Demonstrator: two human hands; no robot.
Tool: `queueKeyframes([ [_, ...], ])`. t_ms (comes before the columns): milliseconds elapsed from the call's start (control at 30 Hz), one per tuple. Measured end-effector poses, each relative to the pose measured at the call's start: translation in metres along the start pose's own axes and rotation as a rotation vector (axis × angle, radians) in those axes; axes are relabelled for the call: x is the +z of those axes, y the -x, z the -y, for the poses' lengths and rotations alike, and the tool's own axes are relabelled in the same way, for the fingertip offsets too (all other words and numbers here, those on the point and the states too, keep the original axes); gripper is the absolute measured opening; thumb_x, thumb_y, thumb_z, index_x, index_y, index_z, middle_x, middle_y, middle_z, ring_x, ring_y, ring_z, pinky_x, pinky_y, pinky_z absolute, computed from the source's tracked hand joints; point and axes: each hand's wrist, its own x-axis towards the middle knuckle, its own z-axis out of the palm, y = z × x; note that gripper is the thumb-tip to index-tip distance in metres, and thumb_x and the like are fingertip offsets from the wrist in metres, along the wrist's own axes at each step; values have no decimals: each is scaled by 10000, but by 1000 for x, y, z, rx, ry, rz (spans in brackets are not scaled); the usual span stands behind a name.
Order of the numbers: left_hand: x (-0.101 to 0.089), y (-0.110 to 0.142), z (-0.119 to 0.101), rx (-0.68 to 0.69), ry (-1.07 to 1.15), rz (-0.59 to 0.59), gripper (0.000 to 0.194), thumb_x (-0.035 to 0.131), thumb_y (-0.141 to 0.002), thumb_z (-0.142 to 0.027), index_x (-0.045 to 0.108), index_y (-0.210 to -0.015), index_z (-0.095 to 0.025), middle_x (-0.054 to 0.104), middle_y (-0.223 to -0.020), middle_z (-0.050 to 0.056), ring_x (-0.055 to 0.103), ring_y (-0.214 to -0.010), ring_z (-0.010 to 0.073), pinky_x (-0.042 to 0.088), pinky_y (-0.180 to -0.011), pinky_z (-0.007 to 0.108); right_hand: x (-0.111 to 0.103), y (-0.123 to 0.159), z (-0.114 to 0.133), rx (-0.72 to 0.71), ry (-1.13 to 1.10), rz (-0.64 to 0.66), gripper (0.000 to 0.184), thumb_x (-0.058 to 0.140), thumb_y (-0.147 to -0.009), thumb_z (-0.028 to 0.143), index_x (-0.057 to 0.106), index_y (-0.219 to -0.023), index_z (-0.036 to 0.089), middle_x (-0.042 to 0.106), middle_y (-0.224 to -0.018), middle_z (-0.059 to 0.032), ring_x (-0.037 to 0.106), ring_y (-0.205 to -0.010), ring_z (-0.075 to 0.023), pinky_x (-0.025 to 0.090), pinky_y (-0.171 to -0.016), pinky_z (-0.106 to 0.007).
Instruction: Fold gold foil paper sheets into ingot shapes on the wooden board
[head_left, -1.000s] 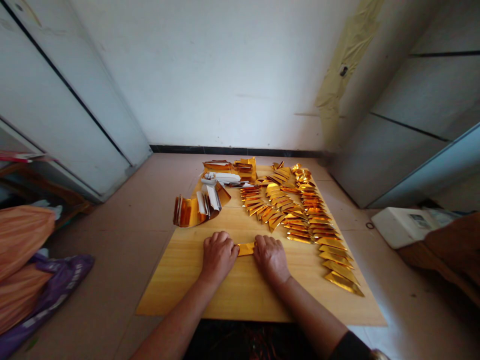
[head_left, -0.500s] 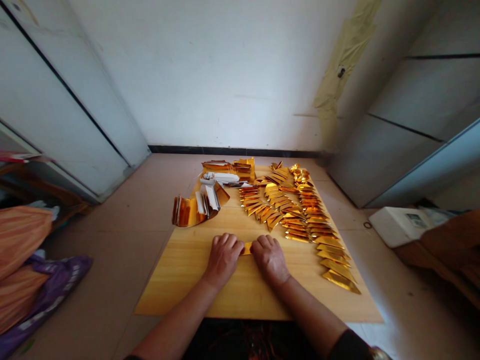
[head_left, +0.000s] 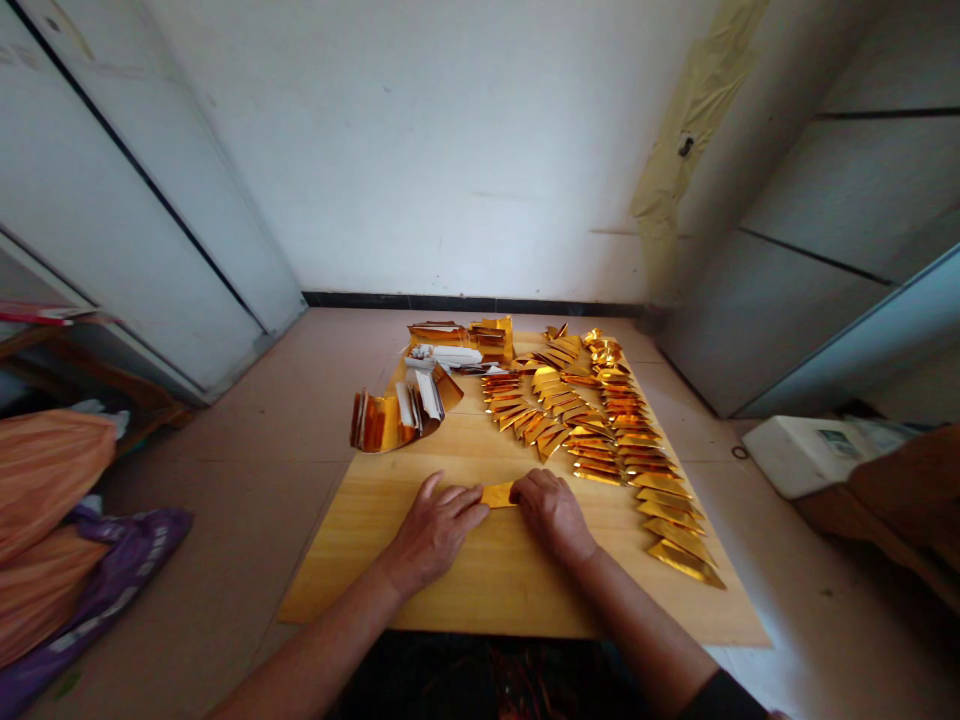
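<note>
The gold paper piece [head_left: 498, 495] is small, narrow and shiny. It is held almost flat and crosswise over the wooden board [head_left: 337, 575], between the left hand [head_left: 435, 525] and the right hand [head_left: 553, 513], whose fingers hide both its ends.

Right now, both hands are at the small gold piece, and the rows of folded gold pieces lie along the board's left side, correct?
Not quite: the rows of folded gold pieces lie along the right side of the board, as the head view shows. The left hand and right hand are both at the small gold piece.
</note>
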Motion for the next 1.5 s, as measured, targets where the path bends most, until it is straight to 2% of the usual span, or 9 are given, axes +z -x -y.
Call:
queueKeyframes([
  [100,-5,1,-2,-22,-6,22,257,454,-890,-166,611,-1048,-294,615,-1215,2,541,-1047,188,211,-1047,545,-3,-4,4,58,12,29,172,512,-868,129,655,-838,220,619,-869,-21,535,-829,-141,353,-725,-224],
  [233,-7,0,-3,-38,1,19,260,492,-846,-154,618,-1024,-296,622,-1209,-4,537,-1041,198,221,-1034,556,-10,-11,17,150,26,54,174,511,-842,118,655,-804,207,616,-847,-38,546,-842,-149,363,-695,-212],
  [467,-5,2,-5,-94,20,39,385,477,-800,-95,600,-1077,-332,603,-1242,-15,503,-1099,219,163,-1040,602,-5,-18,41,168,-106,66,190,494,-804,105,649,-846,208,623,-869,-24,571,-777,-123,362,-673,-196],
  [567,-7,2,-4,-114,25,47,388,478,-800,-106,598,-1084,-341,606,-1237,-23,494,-1112,222,141,-1048,605,-1,-19,40,220,-132,113,187,496,-785,100,645,-824,206,626,-865,-19,575,-764,-118,356,-660,-193],
  [833,-1,7,2,-112,25,16,395,496,-832,-177,561,-1178,-357,597,-1254,-13,473,-1166,242,97,-1066,605,-5,-22,35,221,-171,160,189,473,-797,87,629,-804,195,620,-865,-23,572,-792,-117,363,-685,-195],
  [1000,-1,10,12,-49,46,88,442,493,-833,-198,501,-1248,-352,549,-1319,1,402,-1257,280,53,-1055,641,-5,-22,41,254,-140,164,49,568,-806,230,603,-809,195,597,-846,-13,565,-750,-122,347,-626,-207],
  [1167,-5,12,21,-25,91,179,426,502,-818,-256,499,-1241,-310,519,-1350,34,379,-1278,297,75,-1048,650,-7,-21,49,306,-66,170,221,645,-780,415,593,-816,204,588,-846,-10,566,-702,-127,308,-560,-221],
  [1300,-8,10,23,-18,116,209,361,499,-812,-272,542,-1170,-293,512,-1356,32,368,-1287,301,84,-1048,645,-8,-23,51,319,-48,169,233,663,-768,424,592,-824,209,590,-852,-3,573,-702,-125,301,-555,-223],
  [1500,-7,11,24,1,112,177,374,505,-800,-248,543,-1169,-298,507,-1364,23,372,-1287,296,63,-1056,638,-7,-25,50,332,-52,186,186,661,-758,374,600,-834,215,595,-866,-2,581,-715,-125,309,-572,-226],
])
